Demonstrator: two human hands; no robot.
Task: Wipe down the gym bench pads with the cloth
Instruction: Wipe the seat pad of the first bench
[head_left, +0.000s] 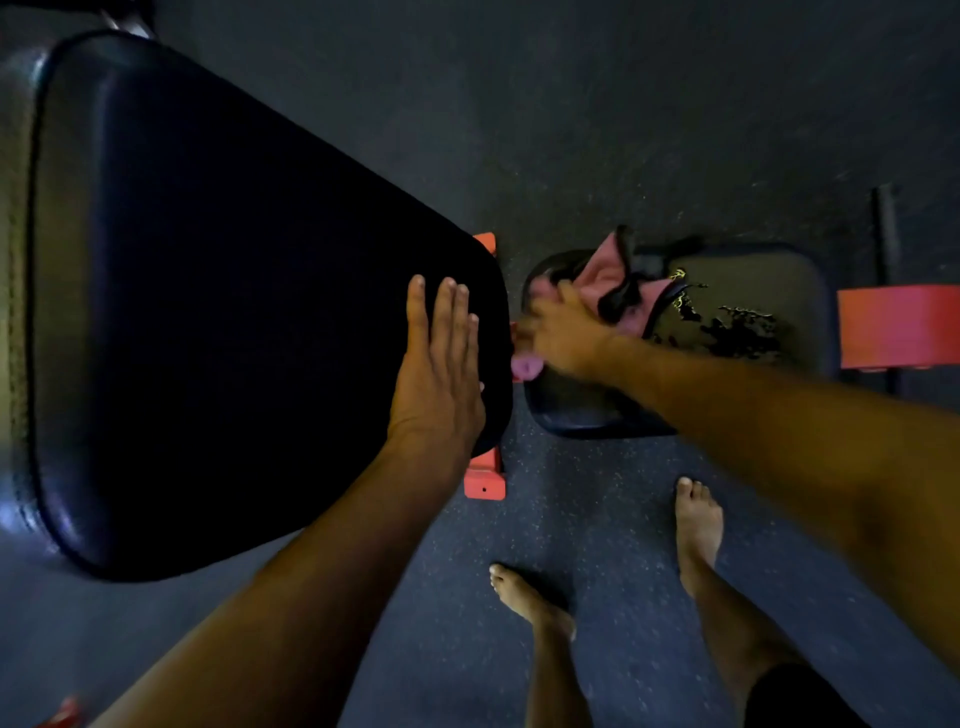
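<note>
A large dark back pad (234, 291) of the gym bench fills the left half of the head view. My left hand (439, 369) lies flat on its narrow right end, fingers straight. To the right sits the smaller seat pad (748, 291), its worn surface cracked and peeling. My right hand (563, 332), blurred, grips a pink cloth (605, 275) with dark trim at the seat pad's left end. Part of the cloth bunches up above the hand and a bit pokes out below it.
Red frame parts show between the pads (485, 475) and at the far right (896, 327), with a dark upright bar (883, 234) behind. My two bare feet (698, 525) stand on the dark speckled rubber floor (623, 130) in front of the bench.
</note>
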